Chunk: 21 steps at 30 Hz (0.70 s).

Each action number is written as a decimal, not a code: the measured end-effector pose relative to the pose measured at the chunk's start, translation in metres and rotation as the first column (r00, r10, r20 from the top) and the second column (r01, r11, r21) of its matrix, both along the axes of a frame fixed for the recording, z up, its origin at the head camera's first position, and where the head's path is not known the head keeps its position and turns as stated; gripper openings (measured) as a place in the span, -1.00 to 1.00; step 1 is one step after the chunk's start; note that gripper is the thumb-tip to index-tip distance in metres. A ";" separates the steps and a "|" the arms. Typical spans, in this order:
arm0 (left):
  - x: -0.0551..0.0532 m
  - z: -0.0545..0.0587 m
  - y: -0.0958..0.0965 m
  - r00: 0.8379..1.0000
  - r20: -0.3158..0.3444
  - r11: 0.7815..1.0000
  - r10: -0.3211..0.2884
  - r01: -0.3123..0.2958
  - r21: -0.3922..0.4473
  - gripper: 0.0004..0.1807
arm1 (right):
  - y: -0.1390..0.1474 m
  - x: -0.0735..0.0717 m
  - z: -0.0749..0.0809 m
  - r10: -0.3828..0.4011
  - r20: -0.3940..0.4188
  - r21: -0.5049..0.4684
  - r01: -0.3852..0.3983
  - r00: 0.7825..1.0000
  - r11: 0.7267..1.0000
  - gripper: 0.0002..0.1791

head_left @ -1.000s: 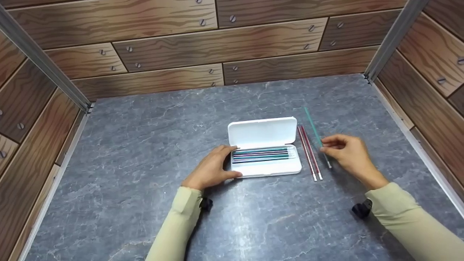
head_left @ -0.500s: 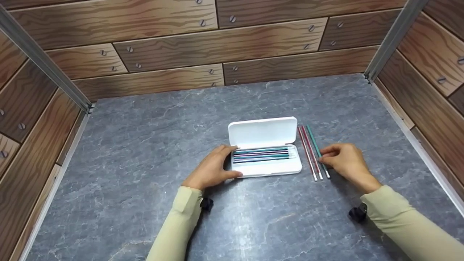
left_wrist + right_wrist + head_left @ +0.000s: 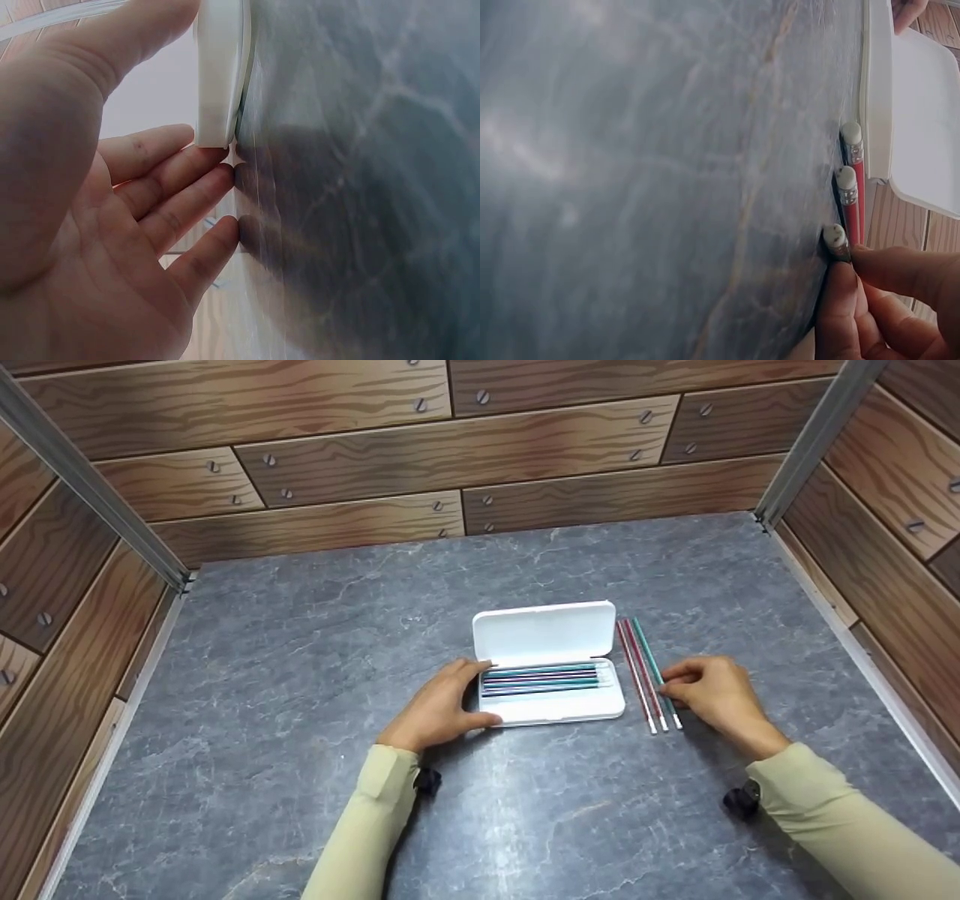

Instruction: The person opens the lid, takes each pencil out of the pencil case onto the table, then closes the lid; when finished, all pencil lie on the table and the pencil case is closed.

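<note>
A white pencil case [image 3: 551,707] lies with its lid up, several dark, teal and purple pencils [image 3: 547,680] in its tray. My left hand [image 3: 439,705] rests at the case's left end, thumb by the front corner, forefinger by the hinge corner. In the left wrist view its fingers [image 3: 172,210] are fairly straight, with tips touching the case and tabletop. To the case's right, two red pencils [image 3: 637,675] lie side by side. Beside them is a green pencil [image 3: 648,649], pinched between thumb and fingers of my right hand [image 3: 712,694]. White erasers [image 3: 836,237] point towards me.
The grey marbled tabletop [image 3: 300,660] is bordered by wood-print walls [image 3: 360,457] at the back and both sides. Metal posts [image 3: 814,442] stand at the far corners. A black device [image 3: 742,800] sits at each wrist.
My right hand has brought the green pencil nearer, down beside the two red ones, roughly level with them. In the last half second it barely moved. The left hand stayed at the case.
</note>
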<state>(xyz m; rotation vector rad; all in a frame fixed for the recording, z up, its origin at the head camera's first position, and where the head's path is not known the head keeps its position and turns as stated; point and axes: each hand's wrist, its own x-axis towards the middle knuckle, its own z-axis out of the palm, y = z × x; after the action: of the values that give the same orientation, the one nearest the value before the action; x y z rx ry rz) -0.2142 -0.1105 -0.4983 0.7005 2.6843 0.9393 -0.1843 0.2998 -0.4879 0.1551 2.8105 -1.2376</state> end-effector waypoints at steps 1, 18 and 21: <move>0.000 0.000 0.000 1.000 0.000 1.000 0.000 0.000 0.001 0.00 | 0.000 0.000 0.000 0.001 0.000 0.001 -0.001 1.000 1.000 -0.66; 0.000 -0.001 0.000 1.000 -0.003 1.000 0.004 -0.004 0.010 -0.02 | -0.011 -0.012 0.014 0.010 -0.116 0.011 -0.008 0.993 1.000 -0.66; 0.000 -0.001 0.001 1.000 0.001 1.000 0.006 -0.006 0.010 -0.02 | -0.025 -0.019 0.019 0.069 -0.196 0.024 -0.065 0.978 0.998 -0.70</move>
<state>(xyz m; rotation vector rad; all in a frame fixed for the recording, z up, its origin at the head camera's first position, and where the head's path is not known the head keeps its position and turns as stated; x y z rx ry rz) -0.2141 -0.1100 -0.4990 0.6944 2.6845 0.9548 -0.2030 0.2753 -0.4692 -0.0647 2.9638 -1.2805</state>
